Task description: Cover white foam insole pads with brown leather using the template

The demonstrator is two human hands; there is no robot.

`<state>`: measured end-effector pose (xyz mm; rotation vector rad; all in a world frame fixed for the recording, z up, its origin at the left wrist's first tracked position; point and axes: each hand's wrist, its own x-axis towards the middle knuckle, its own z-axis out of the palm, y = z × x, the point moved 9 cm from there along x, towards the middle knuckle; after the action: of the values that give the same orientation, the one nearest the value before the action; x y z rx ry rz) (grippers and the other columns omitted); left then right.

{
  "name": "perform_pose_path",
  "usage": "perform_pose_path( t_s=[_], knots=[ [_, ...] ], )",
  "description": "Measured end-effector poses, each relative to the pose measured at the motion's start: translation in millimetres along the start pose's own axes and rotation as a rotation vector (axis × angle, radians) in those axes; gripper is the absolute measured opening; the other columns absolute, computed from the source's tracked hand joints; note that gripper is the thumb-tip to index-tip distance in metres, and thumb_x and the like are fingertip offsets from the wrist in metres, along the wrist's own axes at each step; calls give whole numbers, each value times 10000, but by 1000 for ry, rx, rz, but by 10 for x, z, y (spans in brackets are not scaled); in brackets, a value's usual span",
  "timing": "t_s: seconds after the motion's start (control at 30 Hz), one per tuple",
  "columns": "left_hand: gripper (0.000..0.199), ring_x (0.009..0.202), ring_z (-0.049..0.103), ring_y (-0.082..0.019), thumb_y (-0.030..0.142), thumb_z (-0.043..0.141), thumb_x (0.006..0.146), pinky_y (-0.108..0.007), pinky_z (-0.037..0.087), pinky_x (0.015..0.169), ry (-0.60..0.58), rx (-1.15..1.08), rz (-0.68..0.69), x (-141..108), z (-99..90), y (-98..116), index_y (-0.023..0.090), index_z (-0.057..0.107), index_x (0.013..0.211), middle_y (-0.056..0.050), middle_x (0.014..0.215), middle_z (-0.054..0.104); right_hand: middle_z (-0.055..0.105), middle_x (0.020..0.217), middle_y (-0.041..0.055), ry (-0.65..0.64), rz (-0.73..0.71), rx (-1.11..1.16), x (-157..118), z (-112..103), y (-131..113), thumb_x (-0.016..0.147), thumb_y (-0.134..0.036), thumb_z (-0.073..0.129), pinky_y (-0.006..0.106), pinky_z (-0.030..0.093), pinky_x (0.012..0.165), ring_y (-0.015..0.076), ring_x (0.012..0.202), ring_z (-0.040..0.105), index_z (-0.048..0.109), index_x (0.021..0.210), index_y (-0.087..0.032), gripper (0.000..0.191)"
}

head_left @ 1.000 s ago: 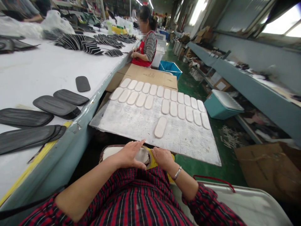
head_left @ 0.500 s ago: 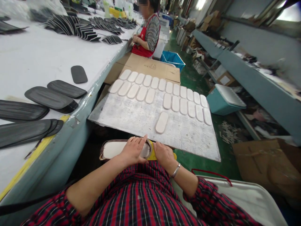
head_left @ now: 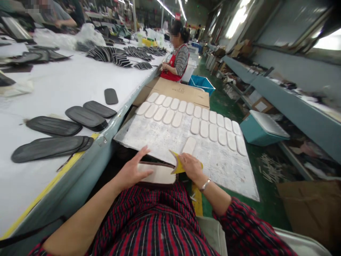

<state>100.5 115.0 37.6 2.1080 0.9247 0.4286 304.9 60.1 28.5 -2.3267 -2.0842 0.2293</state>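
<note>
A long pale piece with a dark raised edge (head_left: 161, 173) lies in front of my body, close to the front edge of the grey board. My left hand (head_left: 132, 170) is at its left end, thumb and fingers spread apart over it. At its right end, my right hand (head_left: 191, 166) grips a curved yellow tool (head_left: 178, 163). Just beyond my right hand, a single pale oval piece (head_left: 189, 145) lies on the board (head_left: 157, 138). Two rows of similar pale ovals (head_left: 204, 128) lie farther back on the board.
Dark oval pieces (head_left: 54, 126) lie on the white table (head_left: 66, 83) at the left. A person in a red apron (head_left: 174, 65) stands beyond the cardboard (head_left: 178, 89). A teal bin (head_left: 263, 127) and a cardboard box (head_left: 311, 201) are at the right.
My left hand has moved left and its fingers have spread. The yellow tool, in my right hand, has lifted and tilted at the piece's right end. The view has tipped up.
</note>
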Motion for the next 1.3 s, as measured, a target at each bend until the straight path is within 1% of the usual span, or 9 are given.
perform_pose_path(
  t_s=[0.07, 0.1, 0.23, 0.37, 0.6, 0.77, 0.93, 1.03, 1.3],
  knots=[
    [706, 1305, 269, -221, 523, 394, 822, -411, 255, 1057, 170, -201, -142, -249, -278, -422, 217, 112, 1393, -93, 1423, 305, 639, 866, 69, -66, -31, 3, 135, 51, -49, 949, -382, 146, 256, 370, 700, 163, 812, 584, 568, 864, -182, 475],
    [670, 1297, 288, -215, 525, 322, 849, -408, 279, 1046, 216, -305, -206, -364, -301, -624, 188, 117, 1391, -111, 1408, 330, 648, 859, 73, -116, -56, -2, 214, 113, -109, 947, -387, 158, 262, 377, 686, 173, 800, 594, 581, 838, -181, 483],
    [692, 1254, 369, -188, 509, -38, 869, -358, 365, 1000, 225, -664, -372, -533, 106, -1096, 97, 236, 1354, -140, 1381, 368, 673, 802, 117, -213, -189, -46, 534, 322, -539, 939, -381, 174, 296, 400, 652, 216, 752, 623, 624, 764, -156, 533],
    [788, 1183, 460, -201, 547, -123, 828, -367, 404, 970, 273, -791, -382, -438, 376, -1071, 133, 330, 1323, -97, 1341, 438, 675, 849, 122, -235, -343, -92, 755, 407, -1039, 928, -411, 199, 323, 403, 696, 229, 792, 619, 648, 834, -165, 521],
    [720, 1185, 451, -217, 604, 69, 844, -402, 321, 1026, 323, -945, -439, -519, 428, -1247, 163, 457, 1261, -58, 1241, 548, 681, 820, 93, -244, -615, -144, 1017, 446, -1679, 915, -480, 136, 307, 376, 698, 206, 779, 615, 667, 782, -176, 626],
    [830, 1095, 526, -249, 691, 80, 784, -379, 359, 974, 411, -1097, -627, -593, 545, -1425, 134, 586, 1133, -83, 1066, 650, 680, 790, 77, -232, -890, -137, 1037, 466, -2018, 919, -461, 158, 298, 353, 643, 201, 744, 612, 659, 768, -169, 599],
    [700, 921, 602, -251, 691, 322, 750, -322, 453, 799, 517, -1136, -784, -692, 559, -1419, 126, 657, 994, -81, 921, 689, 671, 763, 68, -248, -1063, -95, 993, 482, -2172, 919, -460, 168, 294, 334, 631, 190, 720, 604, 646, 742, -170, 586],
    [569, 862, 603, -241, 617, 456, 742, -308, 458, 748, 514, -1092, -788, -737, 527, -1409, 121, 673, 920, -74, 890, 690, 669, 766, 75, -266, -1128, -76, 950, 482, -2210, 920, -451, 175, 293, 326, 626, 190, 712, 600, 646, 744, -165, 578],
    [417, 1061, 514, -232, 440, 483, 810, -340, 340, 963, 282, -1005, -472, -558, 356, -1078, 172, 602, 1107, -49, 1109, 626, 679, 811, 89, -343, -1061, -59, 744, 500, -1999, 918, -445, 179, 286, 344, 632, 192, 733, 605, 662, 805, -172, 566]
  ],
)
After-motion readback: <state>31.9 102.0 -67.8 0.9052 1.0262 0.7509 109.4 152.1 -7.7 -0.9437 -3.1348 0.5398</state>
